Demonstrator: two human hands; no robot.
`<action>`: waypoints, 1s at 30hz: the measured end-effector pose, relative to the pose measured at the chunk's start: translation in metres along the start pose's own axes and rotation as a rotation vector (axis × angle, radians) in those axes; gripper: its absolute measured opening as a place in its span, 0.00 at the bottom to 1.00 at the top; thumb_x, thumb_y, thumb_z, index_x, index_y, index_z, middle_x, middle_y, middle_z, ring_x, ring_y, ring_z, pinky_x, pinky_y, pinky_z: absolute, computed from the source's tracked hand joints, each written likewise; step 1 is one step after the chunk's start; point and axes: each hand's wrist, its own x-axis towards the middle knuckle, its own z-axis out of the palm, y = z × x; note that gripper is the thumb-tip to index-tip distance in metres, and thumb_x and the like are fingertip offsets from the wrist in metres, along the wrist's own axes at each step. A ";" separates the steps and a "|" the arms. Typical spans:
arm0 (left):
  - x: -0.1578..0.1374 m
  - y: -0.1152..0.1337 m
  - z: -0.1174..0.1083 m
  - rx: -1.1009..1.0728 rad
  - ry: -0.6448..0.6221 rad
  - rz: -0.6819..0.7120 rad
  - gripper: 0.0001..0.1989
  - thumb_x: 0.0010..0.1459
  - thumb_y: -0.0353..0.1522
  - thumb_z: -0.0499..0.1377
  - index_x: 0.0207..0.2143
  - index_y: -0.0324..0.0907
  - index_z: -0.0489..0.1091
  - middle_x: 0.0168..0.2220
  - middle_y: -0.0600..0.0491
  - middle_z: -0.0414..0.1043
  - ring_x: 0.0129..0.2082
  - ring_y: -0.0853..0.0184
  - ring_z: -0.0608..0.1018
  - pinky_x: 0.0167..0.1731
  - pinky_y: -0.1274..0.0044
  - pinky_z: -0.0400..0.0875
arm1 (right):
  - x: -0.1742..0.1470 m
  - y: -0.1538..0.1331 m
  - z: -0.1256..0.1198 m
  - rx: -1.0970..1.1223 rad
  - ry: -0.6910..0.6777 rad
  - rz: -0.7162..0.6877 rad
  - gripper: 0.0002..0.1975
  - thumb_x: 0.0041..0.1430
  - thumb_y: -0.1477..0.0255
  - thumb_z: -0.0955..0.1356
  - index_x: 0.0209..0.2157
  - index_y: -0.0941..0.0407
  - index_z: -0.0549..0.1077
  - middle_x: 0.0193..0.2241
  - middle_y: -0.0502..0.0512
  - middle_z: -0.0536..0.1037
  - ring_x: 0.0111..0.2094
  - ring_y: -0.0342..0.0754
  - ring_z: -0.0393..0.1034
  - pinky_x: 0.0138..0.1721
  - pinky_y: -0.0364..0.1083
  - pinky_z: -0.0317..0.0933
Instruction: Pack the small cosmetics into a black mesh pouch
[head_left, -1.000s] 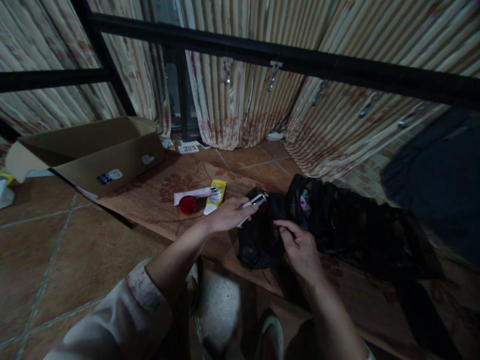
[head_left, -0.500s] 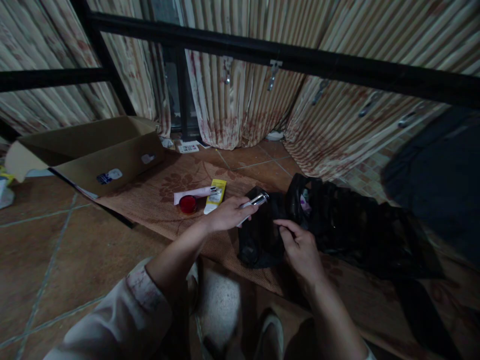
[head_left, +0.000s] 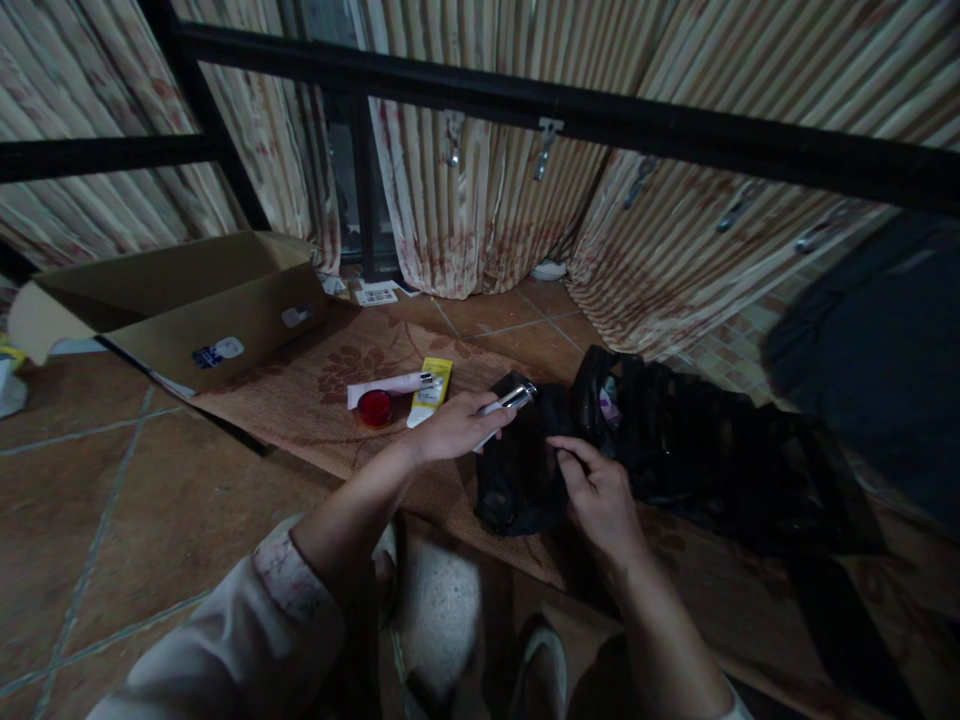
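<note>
My left hand (head_left: 459, 425) is closed around a slim silver-and-white item (head_left: 513, 400) with a shiny metallic end; its exact kind is hard to make out in the dim light. Under it lies a black plastic bag (head_left: 514, 490). At the right side of that bag is my right hand (head_left: 596, 490), its fingers curled and the index finger and thumb closed on the dark plastic. Left of my left hand, a yellow-and-white tube (head_left: 435, 385), a pale pink tube (head_left: 386, 388) and a small round red container (head_left: 375, 408) sit close together.
A brown patterned cloth (head_left: 315, 430) covers the low surface. An open cardboard box (head_left: 262, 345) stands at its left end. More black bags (head_left: 705, 455) bunch up on the right. A black metal bar (head_left: 480, 85) crosses in front of striped curtains (head_left: 450, 210).
Almost nothing differs. Both hands stay in the same places, with only a very slight shift of the right fingers.
</note>
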 end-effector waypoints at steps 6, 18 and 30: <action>-0.001 0.004 0.000 -0.030 0.021 -0.007 0.20 0.56 0.48 0.53 0.29 0.39 0.67 0.25 0.56 0.66 0.21 0.73 0.70 0.20 0.82 0.65 | 0.000 0.002 0.001 0.012 0.007 -0.010 0.16 0.61 0.66 0.60 0.42 0.54 0.76 0.22 0.51 0.76 0.30 0.51 0.73 0.27 0.45 0.63; -0.004 0.010 -0.005 -0.030 -0.023 -0.042 0.20 0.57 0.48 0.52 0.29 0.39 0.66 0.23 0.56 0.65 0.20 0.73 0.69 0.20 0.82 0.63 | 0.000 0.003 0.001 0.023 -0.010 0.002 0.17 0.61 0.65 0.60 0.43 0.56 0.76 0.26 0.53 0.78 0.31 0.51 0.73 0.26 0.45 0.62; -0.021 0.007 -0.054 0.058 -0.283 -0.247 0.23 0.49 0.52 0.59 0.31 0.40 0.72 0.27 0.54 0.69 0.23 0.72 0.70 0.19 0.83 0.61 | -0.001 0.007 0.004 0.164 0.018 0.078 0.17 0.56 0.67 0.65 0.45 0.57 0.75 0.29 0.53 0.80 0.25 0.46 0.72 0.26 0.43 0.64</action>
